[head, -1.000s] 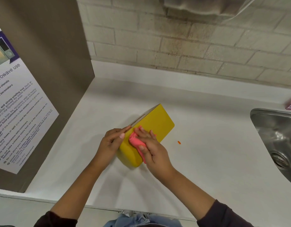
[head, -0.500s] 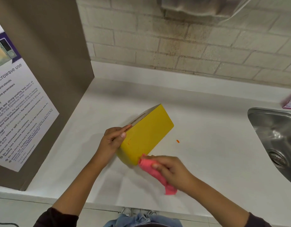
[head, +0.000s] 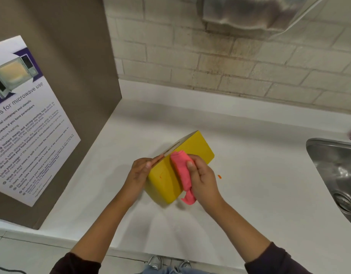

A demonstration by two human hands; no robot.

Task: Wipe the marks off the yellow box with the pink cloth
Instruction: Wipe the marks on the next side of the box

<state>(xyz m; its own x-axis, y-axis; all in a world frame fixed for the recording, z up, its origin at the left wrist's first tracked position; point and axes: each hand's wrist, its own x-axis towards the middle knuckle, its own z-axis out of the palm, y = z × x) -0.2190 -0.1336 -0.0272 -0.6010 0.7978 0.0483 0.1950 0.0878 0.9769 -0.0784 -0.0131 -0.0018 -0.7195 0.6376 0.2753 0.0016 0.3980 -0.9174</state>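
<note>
The yellow box [head: 166, 180] stands tilted on the white counter [head: 249, 194], its broad yellow face turned up toward me. A small orange mark [head: 161, 176] shows on that face near its left edge. My left hand [head: 140, 173] grips the box's upper left edge and steadies it. My right hand [head: 202, 178] holds the rolled pink cloth [head: 182, 173] and presses it against the middle of the yellow face. The cloth's tail hangs off the box's lower right corner.
A small orange speck [head: 219, 176] lies on the counter right of the box. A steel sink [head: 338, 175] sits at the right edge. A brown panel with a microwave notice [head: 26, 123] walls off the left. A brick wall stands behind.
My right hand lifted the cloth off the box to below its lower corner, then brought it back up onto the yellow face. The left hand and the box stayed put.
</note>
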